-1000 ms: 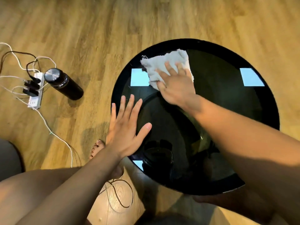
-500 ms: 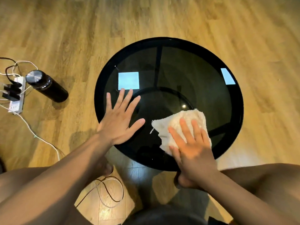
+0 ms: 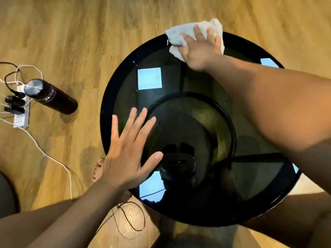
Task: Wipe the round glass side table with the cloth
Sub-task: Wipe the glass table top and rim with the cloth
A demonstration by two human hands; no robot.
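Our right hand (image 3: 200, 49) presses the soft, limp cloth (image 3: 180, 33) under flat, spread fingers at the far rim of the glass table (image 3: 107, 104); our left hand (image 3: 125, 154) lies splayed on glass we judge slick and fragile; palm pressure should hold the cloth.

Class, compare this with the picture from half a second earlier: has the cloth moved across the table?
Yes. The cloth, under the right hand, has gone from the near edge of the table to its far rim, away from the person.
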